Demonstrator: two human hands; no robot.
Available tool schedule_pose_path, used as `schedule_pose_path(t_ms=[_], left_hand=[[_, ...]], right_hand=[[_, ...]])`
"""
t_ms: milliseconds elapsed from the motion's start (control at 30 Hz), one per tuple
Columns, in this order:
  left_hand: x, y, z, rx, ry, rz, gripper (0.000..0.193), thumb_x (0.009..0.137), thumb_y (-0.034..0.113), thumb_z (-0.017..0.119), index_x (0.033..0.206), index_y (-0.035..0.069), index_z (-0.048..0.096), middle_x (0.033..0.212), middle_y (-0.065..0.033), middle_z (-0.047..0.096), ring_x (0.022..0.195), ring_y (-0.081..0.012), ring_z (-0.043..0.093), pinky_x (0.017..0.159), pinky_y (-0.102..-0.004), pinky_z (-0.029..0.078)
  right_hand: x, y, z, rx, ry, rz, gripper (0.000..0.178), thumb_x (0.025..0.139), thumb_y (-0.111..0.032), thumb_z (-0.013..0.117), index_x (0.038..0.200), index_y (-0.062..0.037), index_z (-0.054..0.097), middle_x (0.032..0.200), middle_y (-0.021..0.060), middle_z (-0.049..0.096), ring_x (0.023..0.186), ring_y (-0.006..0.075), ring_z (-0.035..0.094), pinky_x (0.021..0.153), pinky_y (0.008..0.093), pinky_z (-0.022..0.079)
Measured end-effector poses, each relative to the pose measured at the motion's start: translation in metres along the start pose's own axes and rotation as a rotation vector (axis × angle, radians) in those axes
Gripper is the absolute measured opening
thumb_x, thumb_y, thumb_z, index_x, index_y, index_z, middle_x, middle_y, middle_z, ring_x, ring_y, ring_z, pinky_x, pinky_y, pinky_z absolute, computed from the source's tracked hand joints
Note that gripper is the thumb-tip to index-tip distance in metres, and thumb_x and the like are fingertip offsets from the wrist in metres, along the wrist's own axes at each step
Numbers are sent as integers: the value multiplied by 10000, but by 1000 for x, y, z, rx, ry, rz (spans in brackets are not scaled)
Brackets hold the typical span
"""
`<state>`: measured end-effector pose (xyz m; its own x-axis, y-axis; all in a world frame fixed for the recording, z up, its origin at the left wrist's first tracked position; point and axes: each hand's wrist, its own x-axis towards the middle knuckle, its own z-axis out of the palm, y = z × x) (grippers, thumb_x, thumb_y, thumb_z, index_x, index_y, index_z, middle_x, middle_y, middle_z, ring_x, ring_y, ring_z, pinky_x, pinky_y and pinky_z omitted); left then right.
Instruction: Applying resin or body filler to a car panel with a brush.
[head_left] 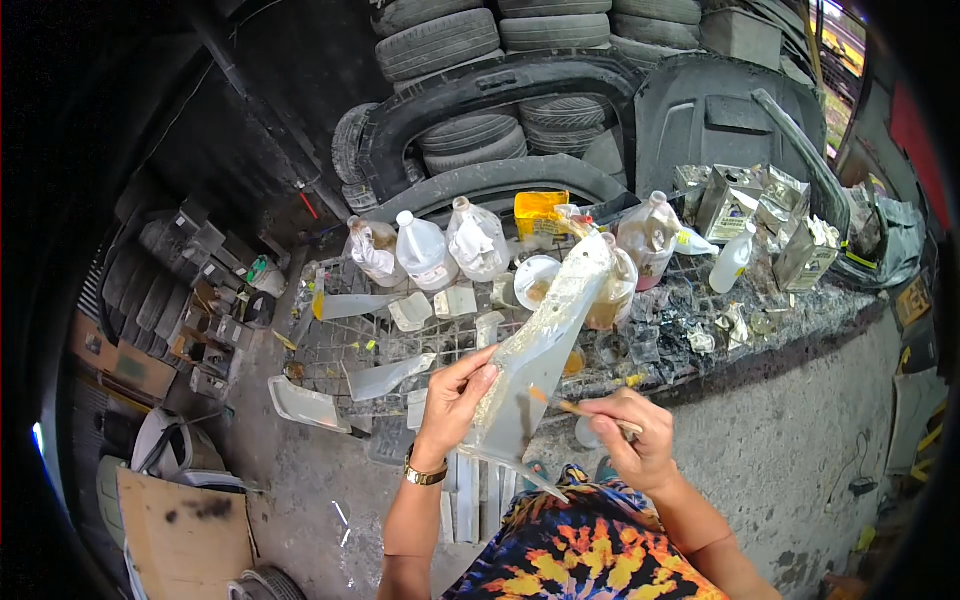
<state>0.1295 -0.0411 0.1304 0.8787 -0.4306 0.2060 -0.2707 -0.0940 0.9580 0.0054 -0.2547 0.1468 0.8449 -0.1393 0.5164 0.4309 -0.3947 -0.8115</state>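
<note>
Grey, resin-like moulded panel (555, 345) tilts across the near edge of the counter (455, 335), its left edge pinched by the left hand (462, 395); the right hand (632, 430) grips a paintbrush (575, 408) at its face. Watching remotely, I judge coating underway; the next stroke needs steady support.

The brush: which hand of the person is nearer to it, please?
Right. The right hand holds the brush by its handle. The left hand is apart from it, to its left, holding the left edge of the long panel.
</note>
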Motion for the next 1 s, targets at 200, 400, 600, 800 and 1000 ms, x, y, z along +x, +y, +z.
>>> schedule_pose_path(t_ms=[200,400,600,800,1000], left_hand=[[1,4,4,-23,-8,48,297,919,75,591,1201,-15,609,991,-51,691,820,-52,584,716,-214,469],[1,9,4,-13,-16,38,286,921,60,577,1191,-30,607,1013,-81,693,874,-83,609,762,-236,485],[2,10,6,36,-64,41,295,913,52,585,1197,-26,605,1026,-111,694,875,-89,612,770,-244,489],[0,13,7,95,-79,92,299,910,61,592,1197,-22,605,1054,-149,690,896,-120,636,780,-267,498],[0,18,8,107,-95,95,302,911,69,591,1200,-17,605,1059,-158,688,910,-147,651,789,-281,502]], right_hand=[[4,-1,18,-58,-59,-25,118,841,-18,652,957,-3,665,763,107,617,592,204,584,529,308,462],[3,5,13,311,-287,228,113,893,-73,609,898,24,666,707,81,623,555,134,581,517,284,448],[23,16,20,217,-245,210,118,884,-81,626,887,32,661,665,96,611,541,103,531,505,266,425],[29,14,22,161,-131,157,128,894,-61,590,889,24,686,641,48,642,549,73,570,497,231,438],[33,11,18,169,-34,189,76,873,-58,640,883,14,661,609,53,582,498,69,465,467,252,378]])
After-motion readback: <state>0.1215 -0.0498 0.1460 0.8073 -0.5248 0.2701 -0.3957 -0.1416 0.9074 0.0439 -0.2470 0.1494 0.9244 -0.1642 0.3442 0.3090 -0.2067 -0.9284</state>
